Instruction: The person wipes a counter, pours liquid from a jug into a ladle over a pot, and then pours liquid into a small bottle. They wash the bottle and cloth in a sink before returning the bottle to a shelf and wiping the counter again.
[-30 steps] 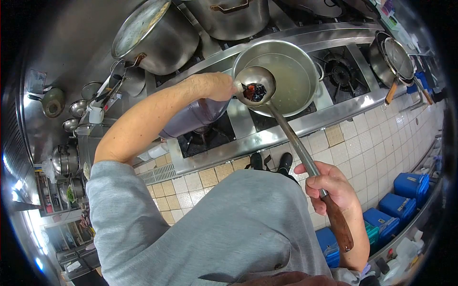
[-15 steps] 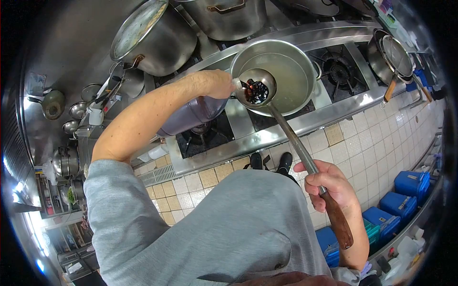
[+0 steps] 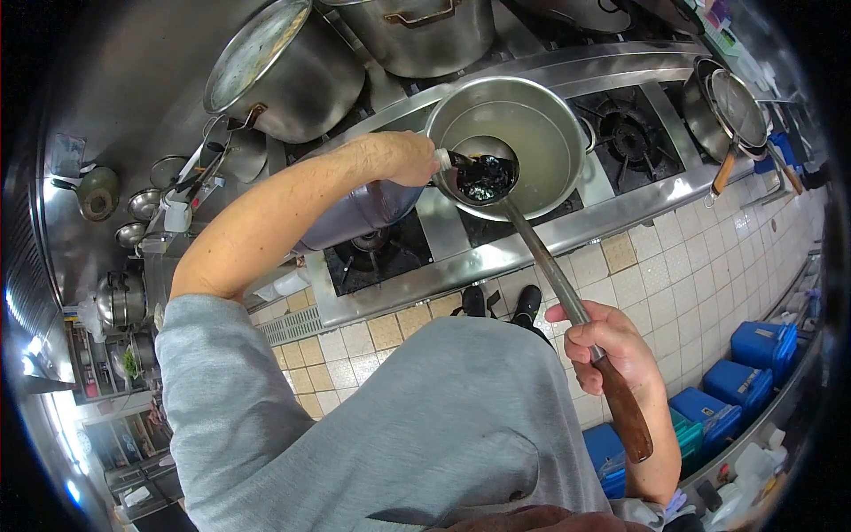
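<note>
My left hand (image 3: 409,158) is closed round the neck end of a large translucent jug (image 3: 359,215), tilted so that its white mouth (image 3: 443,160) points right. Dark liquid runs from the mouth into the bowl of a ladle (image 3: 487,176), where a dark pool lies. The ladle's bowl is over the near left part of a wide steel pot (image 3: 567,106) holding cloudy pale liquid. My right hand (image 3: 607,341) grips the ladle's long handle (image 3: 628,408) where metal meets wood. Part of the jug is hidden under my left forearm.
Two large stockpots (image 3: 310,80) (image 3: 434,44) stand behind on the left. A bare burner (image 3: 629,137) is right of the pot, with a pan and strainer (image 3: 736,106) beyond it. Blue bins (image 3: 764,346) line the floor at the right. The stove's metal edge (image 3: 496,257) runs in front.
More dark liquid fills the ladle's bowl, and its pool has spread. The bowl has shifted slightly right. Both hands keep their holds.
</note>
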`<control>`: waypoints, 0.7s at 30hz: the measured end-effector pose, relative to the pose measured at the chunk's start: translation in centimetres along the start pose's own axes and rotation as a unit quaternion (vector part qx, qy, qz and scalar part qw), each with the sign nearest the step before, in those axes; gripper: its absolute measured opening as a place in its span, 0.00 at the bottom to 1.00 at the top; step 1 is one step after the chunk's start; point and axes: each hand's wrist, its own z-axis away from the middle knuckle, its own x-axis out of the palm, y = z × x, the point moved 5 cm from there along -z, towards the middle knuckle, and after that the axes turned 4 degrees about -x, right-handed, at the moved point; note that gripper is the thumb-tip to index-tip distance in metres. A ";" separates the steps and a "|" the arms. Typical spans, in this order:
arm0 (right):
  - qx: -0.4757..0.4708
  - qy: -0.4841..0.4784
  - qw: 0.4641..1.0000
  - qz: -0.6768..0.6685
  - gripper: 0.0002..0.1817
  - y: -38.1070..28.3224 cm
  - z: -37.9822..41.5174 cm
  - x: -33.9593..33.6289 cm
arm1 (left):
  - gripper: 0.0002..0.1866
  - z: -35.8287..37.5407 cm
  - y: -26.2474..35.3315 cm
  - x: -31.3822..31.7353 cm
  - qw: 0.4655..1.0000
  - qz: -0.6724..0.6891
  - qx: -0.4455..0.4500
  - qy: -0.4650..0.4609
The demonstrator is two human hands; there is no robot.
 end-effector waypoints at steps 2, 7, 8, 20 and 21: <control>0.002 0.003 1.000 -0.003 0.20 0.0 0.0 -0.1 | 0.24 0.2 0.2 -0.2 1.000 -0.003 0.007 -0.003; -0.004 -0.004 1.000 -0.005 0.20 0.1 -0.2 -0.4 | 0.24 0.9 0.8 -0.6 1.000 -0.014 0.018 -0.003; -0.005 -0.005 1.000 -0.006 0.20 0.0 -0.2 -0.5 | 0.24 0.9 0.9 -0.7 1.000 -0.013 0.017 -0.003; 0.001 0.002 1.000 0.005 0.20 0.2 -0.4 -0.8 | 0.23 0.4 0.9 -0.3 0.999 -0.024 0.042 0.009; 0.000 0.002 1.000 0.005 0.20 0.1 -0.4 -0.8 | 0.23 0.6 1.1 -0.5 0.998 -0.035 0.047 0.010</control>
